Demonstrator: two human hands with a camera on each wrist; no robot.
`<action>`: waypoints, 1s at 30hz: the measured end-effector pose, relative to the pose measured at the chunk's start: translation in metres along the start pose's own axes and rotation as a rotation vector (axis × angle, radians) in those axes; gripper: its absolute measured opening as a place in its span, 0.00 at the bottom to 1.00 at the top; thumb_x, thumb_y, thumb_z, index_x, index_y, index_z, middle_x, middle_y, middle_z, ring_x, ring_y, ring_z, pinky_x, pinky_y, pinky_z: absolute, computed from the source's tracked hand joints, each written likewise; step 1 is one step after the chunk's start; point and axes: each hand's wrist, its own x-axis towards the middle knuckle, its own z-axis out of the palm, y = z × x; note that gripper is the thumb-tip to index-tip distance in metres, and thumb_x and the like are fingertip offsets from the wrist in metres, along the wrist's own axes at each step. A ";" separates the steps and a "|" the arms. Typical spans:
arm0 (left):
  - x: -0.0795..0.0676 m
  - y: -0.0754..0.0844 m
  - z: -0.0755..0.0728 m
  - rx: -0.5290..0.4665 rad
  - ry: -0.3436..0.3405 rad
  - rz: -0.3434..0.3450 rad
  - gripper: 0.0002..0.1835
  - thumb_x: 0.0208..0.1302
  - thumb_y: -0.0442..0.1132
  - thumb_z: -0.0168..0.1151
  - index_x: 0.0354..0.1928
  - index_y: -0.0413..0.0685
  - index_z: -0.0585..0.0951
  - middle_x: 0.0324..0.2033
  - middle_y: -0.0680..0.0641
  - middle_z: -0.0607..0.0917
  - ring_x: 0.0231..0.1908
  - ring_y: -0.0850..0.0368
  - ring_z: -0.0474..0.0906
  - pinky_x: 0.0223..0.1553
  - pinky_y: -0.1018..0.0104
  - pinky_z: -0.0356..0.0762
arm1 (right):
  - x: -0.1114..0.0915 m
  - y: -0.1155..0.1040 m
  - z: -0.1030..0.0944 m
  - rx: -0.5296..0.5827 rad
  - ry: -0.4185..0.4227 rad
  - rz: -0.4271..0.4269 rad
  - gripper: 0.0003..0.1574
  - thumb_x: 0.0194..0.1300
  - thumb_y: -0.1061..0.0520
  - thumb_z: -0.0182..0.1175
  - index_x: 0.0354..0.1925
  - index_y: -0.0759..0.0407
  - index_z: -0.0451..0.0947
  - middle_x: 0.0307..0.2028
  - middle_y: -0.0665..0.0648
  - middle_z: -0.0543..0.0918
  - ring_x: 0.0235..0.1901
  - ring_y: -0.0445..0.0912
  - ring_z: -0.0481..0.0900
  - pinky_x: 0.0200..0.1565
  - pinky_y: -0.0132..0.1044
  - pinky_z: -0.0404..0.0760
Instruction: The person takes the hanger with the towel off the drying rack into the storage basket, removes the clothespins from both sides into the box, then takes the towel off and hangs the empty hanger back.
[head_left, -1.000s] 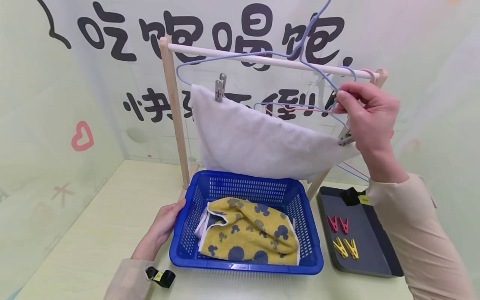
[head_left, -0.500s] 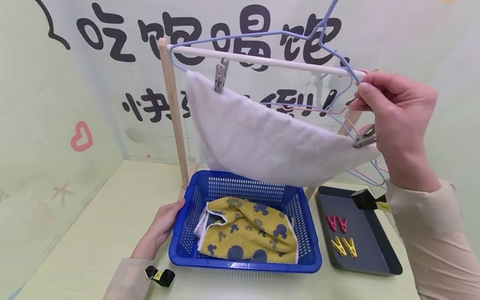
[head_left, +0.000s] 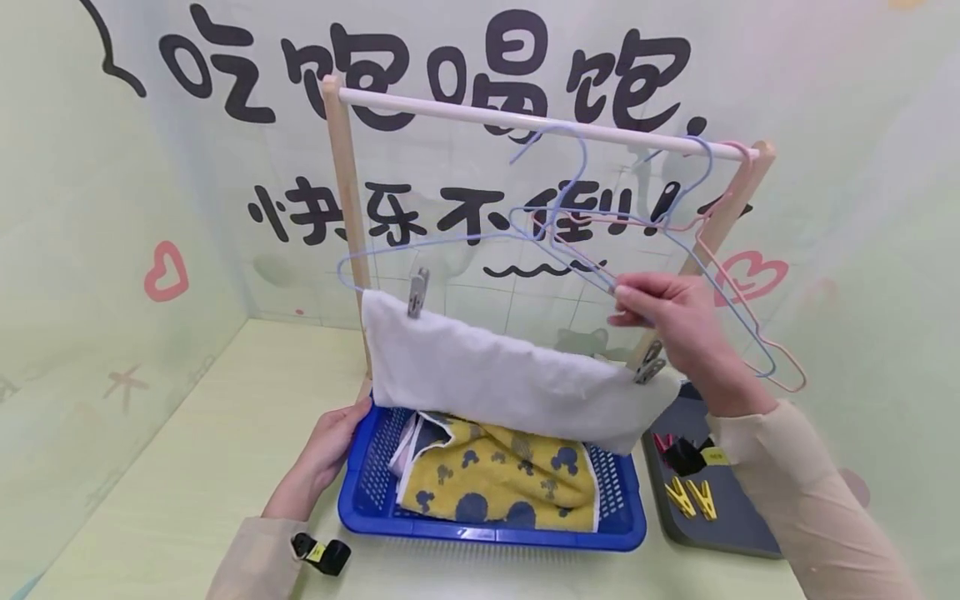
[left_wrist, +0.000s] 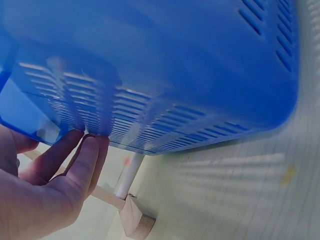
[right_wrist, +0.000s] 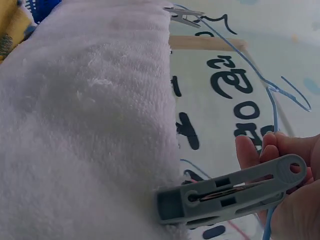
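My right hand [head_left: 678, 321] pinches the right arm of a blue wire hanger [head_left: 442, 240]. A white towel [head_left: 517, 367] hangs from the hanger, tilted lower on the right, held by a grey clothespin [head_left: 417, 293] at the left and another grey clothespin [right_wrist: 230, 192] near my right hand. The hanger's hook overlaps the white rod [head_left: 450, 108] of the wooden rack in the head view. Below, the towel's lower edge covers the back of a blue basket [head_left: 495, 533]. My left hand [head_left: 330, 442] holds the basket's left rim, fingertips against its slotted outer wall.
A yellow patterned cloth [head_left: 495, 483] lies in the basket. Another blue hanger [head_left: 708, 162] and a pink hanger [head_left: 780, 354] hang at the rod's right end. A dark tray [head_left: 738, 508] with yellow clothespins [head_left: 702, 498] and red ones stands right of the basket.
My right hand first moved right, then lowered the hanger and towel and brought them left. The hook came down to rod height. My left hand stayed at the basket.
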 end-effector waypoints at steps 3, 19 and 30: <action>0.000 -0.001 0.001 0.007 -0.004 0.003 0.19 0.71 0.47 0.48 0.24 0.51 0.80 0.18 0.56 0.80 0.22 0.66 0.75 0.27 0.73 0.74 | 0.000 0.020 0.004 -0.048 -0.036 0.085 0.13 0.65 0.67 0.55 0.32 0.53 0.83 0.24 0.52 0.79 0.25 0.40 0.77 0.34 0.33 0.83; 0.000 0.001 0.003 0.033 0.074 0.040 0.14 0.72 0.37 0.45 0.43 0.36 0.79 0.21 0.58 0.77 0.23 0.69 0.72 0.25 0.76 0.71 | -0.008 0.091 0.028 -0.109 -0.141 0.266 0.14 0.65 0.69 0.54 0.45 0.83 0.73 0.27 0.55 0.76 0.25 0.40 0.77 0.36 0.35 0.84; -0.009 0.021 0.000 -0.277 0.162 0.332 0.15 0.73 0.40 0.46 0.44 0.38 0.80 0.34 0.54 0.86 0.38 0.64 0.82 0.47 0.71 0.77 | -0.013 0.106 0.030 -0.118 -0.146 0.334 0.17 0.66 0.68 0.54 0.48 0.84 0.71 0.27 0.54 0.77 0.26 0.40 0.76 0.36 0.33 0.83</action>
